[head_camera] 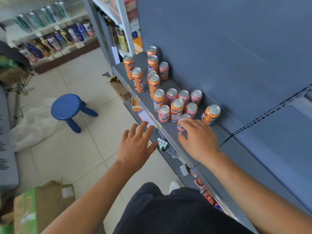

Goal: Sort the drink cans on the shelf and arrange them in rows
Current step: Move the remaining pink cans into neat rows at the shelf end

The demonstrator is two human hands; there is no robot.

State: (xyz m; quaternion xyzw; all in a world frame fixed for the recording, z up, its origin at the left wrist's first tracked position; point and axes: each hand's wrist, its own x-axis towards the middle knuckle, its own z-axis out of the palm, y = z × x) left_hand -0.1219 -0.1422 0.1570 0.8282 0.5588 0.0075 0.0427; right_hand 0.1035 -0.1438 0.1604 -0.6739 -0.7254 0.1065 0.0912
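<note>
Shelf (168, 85) carried orange cans (138, 80) and pink cans (195, 97), all upright, colours mixed. Orange sat mostly toward the far end. Pink clustered mid-shelf with orange ones among them. One lone orange can (210, 114) stood apart by the back panel. No clean rows were visible, so the sorting was judged barely begun.

Right hand (199, 139) was on the near pink can (180, 128), the front-most of the cluster. Grip: fingers curled over its top and right side, thumb low on the near side. Thumb contact could not be told. The can still sat on the shelf. Judgement: it was taken first because nothing blocked it from the front.

Left hand (136, 144) hung off the shelf, just in front of the edge rail. Grip was spread, fingers straight, holding nothing. It was probably held ready for a second can.

Containers: a bottle pack (162, 144) of small white-capped bottles sat on the lower shelf. A brown carton (118, 86) stood open under the shelf, contents hidden. A floor box (50, 200) showed only its outside.
</note>
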